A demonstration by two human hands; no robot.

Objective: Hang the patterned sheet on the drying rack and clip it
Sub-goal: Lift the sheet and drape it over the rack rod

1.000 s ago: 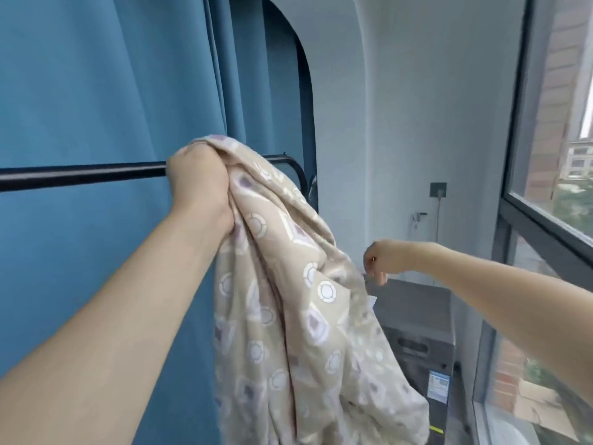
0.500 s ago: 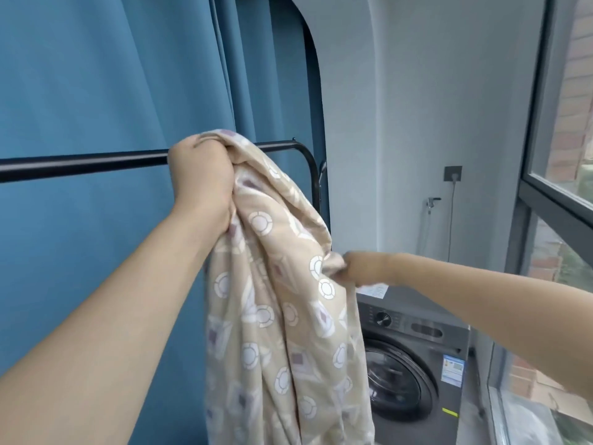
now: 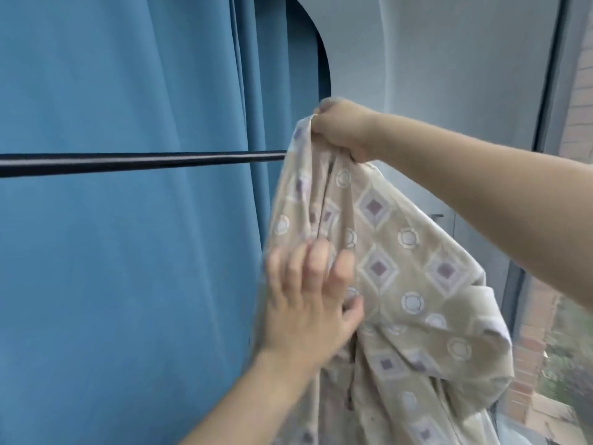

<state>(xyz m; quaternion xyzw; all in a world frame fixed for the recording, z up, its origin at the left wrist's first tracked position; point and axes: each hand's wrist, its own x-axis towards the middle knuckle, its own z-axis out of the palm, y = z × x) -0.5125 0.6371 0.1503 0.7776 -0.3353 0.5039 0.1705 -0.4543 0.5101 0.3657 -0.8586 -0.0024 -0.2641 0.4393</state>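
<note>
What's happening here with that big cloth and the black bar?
A person is hanging a patterned sheet on a drying rack. The right hand grips a bunched top edge of the sheet, held just above the rack's black bar. The left hand, fingers spread, touches the fabric lower down. Most of the sheet hangs in loose folds in front of a blue curtain. No clips are in sight.

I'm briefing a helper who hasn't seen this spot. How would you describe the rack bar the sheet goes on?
Start at the big blue curtain filling the left. A thin black bar crosses it horizontally, its right end hidden behind the beige patterned sheet gripped by the right hand. It is the only dark straight line there.
</note>
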